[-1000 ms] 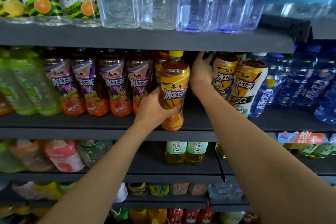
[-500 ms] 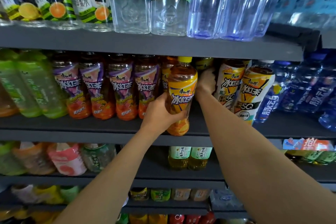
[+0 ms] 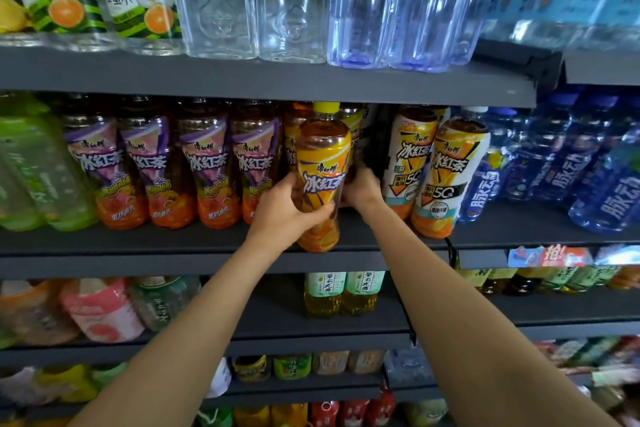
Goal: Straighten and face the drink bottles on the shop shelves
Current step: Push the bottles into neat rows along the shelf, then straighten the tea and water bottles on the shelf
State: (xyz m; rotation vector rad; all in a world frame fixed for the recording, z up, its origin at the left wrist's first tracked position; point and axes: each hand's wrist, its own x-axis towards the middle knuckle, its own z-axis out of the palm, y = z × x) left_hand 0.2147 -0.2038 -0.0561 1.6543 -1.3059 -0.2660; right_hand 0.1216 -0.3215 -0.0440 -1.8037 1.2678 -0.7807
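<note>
A yellow-label iced tea bottle (image 3: 323, 156) with a yellow cap stands upright at the front of the middle shelf (image 3: 173, 263), label facing me. My left hand (image 3: 284, 211) grips its lower half from the left. Just behind it is a second yellow-label bottle (image 3: 354, 121), mostly hidden. My right hand (image 3: 362, 189) reaches past the front bottle on the right, and its fingers curl round the lower part of that rear bottle. To the right of my right hand there is a dark gap in the row.
Purple-label iced tea bottles (image 3: 204, 166) stand in a row to the left, with green bottles (image 3: 38, 170) beyond them. White-and-yellow bottles (image 3: 446, 177) lean at the right, then blue bottles (image 3: 561, 163). The upper shelf (image 3: 242, 80) hangs close above the caps. Lower shelves hold more drinks.
My right hand has come down from high at the back of the shelf to the rear bottle's lower part. My left hand keeps hold of the front bottle, which stays upright.
</note>
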